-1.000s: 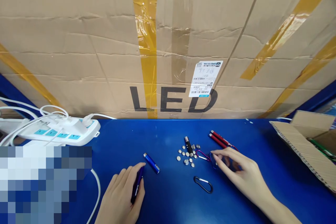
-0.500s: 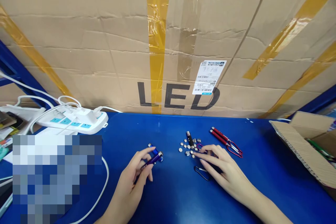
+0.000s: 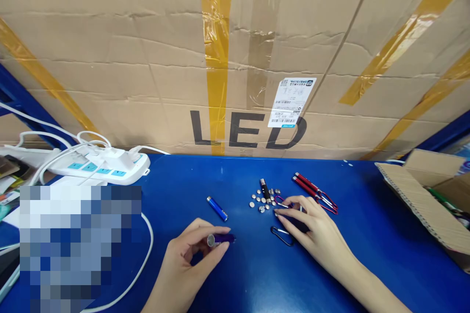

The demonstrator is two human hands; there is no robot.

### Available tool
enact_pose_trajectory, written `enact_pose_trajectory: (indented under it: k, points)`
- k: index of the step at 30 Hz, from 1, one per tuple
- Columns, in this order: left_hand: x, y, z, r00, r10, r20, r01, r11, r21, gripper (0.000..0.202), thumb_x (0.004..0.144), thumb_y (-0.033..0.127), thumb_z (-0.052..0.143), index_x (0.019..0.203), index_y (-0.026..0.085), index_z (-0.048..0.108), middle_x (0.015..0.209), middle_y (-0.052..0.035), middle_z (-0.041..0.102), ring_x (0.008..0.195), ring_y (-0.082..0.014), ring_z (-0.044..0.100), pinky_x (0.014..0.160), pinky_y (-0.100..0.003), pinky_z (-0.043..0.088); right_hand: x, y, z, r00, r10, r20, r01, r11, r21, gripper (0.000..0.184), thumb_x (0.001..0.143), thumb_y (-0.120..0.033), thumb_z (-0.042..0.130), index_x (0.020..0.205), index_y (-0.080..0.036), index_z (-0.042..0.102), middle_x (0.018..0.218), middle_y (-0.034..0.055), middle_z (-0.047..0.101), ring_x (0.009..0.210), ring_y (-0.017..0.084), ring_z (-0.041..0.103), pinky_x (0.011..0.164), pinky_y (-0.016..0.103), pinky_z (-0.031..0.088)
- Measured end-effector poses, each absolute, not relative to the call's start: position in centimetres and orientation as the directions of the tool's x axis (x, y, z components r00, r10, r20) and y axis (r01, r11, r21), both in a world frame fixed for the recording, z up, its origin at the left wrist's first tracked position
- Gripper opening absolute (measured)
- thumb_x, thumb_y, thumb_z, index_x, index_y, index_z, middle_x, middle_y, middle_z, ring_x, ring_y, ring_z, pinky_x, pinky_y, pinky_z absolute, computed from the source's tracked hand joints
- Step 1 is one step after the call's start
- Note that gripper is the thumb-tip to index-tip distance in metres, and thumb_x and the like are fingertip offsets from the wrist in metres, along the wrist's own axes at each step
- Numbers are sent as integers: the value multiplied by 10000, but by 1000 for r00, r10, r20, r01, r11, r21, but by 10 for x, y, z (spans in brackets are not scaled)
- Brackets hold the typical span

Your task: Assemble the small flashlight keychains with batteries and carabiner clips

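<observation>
My left hand (image 3: 189, 259) grips a small purple torch body (image 3: 219, 239), its silver open end facing me. A blue tube (image 3: 217, 208) lies on the blue table just beyond it. My right hand (image 3: 312, 230) rests with fingertips pinched at the edge of a scatter of silver button cells (image 3: 261, 201), beside a small black torch (image 3: 264, 189). A black carabiner (image 3: 282, 236) lies under that hand's fingers. Two red torches (image 3: 312, 190) with red clips lie to the right. Whether the right fingertips hold a cell is too small to see.
A big taped cardboard box (image 3: 235, 58) marked LED stands along the table's back edge. A white power strip (image 3: 99, 166) with plugs and cables sits at the left, one cable (image 3: 141, 264) curving near my left wrist. An open carton (image 3: 426, 200) stands at the right.
My left hand has lifted the purple torch body away from the blue tube and turned it end-on. My right hand has drawn back slightly from the cells towards the carabiner.
</observation>
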State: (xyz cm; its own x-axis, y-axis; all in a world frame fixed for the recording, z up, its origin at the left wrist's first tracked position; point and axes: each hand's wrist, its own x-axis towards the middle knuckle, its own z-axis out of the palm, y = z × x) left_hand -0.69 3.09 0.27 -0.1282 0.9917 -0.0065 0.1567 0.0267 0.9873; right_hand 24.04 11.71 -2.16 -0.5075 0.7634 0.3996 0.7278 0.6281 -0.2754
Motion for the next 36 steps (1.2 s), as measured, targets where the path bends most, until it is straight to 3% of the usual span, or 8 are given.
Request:
enact_pose_trajectory:
  k: [5,9,13,18,23,26,29,36]
  points:
    - [-10,28,-1,-13,987,160,390,-142,910,85,757,225,630,796,236,704,946,-48,641,775,-144,610,639,-218,509,240,118,-23,-509,744,433,712,647,-274,218,878,-315,498,897,-228,697,940,75,593,803,185,581,670,329,516]
    - [-6,23,-2,-38,973,228,431,-190,882,81,739,160,603,661,181,600,988,-70,677,852,-172,640,761,-267,526,239,120,-25,-492,784,379,709,613,-348,156,844,-310,541,838,-235,678,910,54,603,819,180,592,704,320,521]
    - [-2,21,0,0,985,171,414,-156,897,66,770,185,576,711,183,607,803,-36,705,704,-142,645,657,-223,528,242,122,-27,-490,817,303,705,577,-414,146,830,-327,553,799,-237,663,890,43,624,825,174,610,703,296,531]
    - [-1,21,-1,65,995,70,406,-91,910,129,802,265,578,787,192,683,663,-2,677,579,-110,597,543,-168,478,226,115,-8,-509,747,428,636,662,-398,169,836,-322,549,790,-218,674,807,49,675,739,180,634,671,317,532]
    - [-2,20,-3,92,995,-27,338,-5,941,221,843,324,520,876,182,686,618,-9,660,515,-103,581,494,-161,449,190,95,17,-487,722,492,393,684,-615,67,795,-206,614,805,-202,681,729,17,670,589,112,607,570,221,532]
    - [-3,19,-1,111,994,1,366,-41,930,221,851,318,505,835,182,678,619,-8,644,518,-102,564,484,-163,424,176,87,23,-514,701,495,255,676,-692,104,767,-127,636,827,-194,688,734,8,664,580,89,601,536,181,525]
    - [-3,19,1,128,990,55,432,-105,896,244,851,308,508,717,172,660,594,-3,596,514,-100,522,483,-172,394,169,84,25,-535,653,536,177,707,-685,144,752,-95,644,851,-187,695,742,18,674,613,101,622,549,187,533]
    - [-4,21,-2,128,988,91,475,-141,869,245,866,298,507,725,175,665,586,3,567,514,-99,492,486,-176,370,164,83,20,-619,582,527,143,744,-653,158,801,-116,596,890,-201,695,768,26,680,652,111,637,594,201,539]
